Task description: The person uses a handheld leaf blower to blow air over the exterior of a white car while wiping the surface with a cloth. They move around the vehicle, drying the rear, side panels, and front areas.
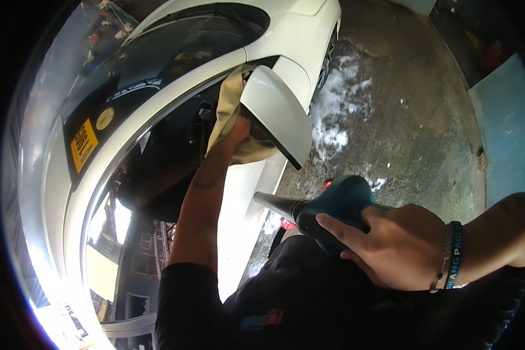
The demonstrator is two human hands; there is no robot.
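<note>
My left hand [239,128] reaches up behind the white side mirror [276,105] of a car, with a tan cloth [228,103] around and under it. Part of the hand is hidden by the cloth and the mirror housing, but the cloth appears held in it. In my right hand [389,247] is a teal handheld blower [343,197] with a black nozzle [280,204]. The nozzle points left, towards the car door [240,210] below the mirror.
The white car's roof edge [157,103], side windows [131,262] and windscreen [192,39] fill the left. A front wheel [327,59] stands on wet concrete floor [402,105] with white foam [332,127]. Pale blue panels [507,131] stand at right.
</note>
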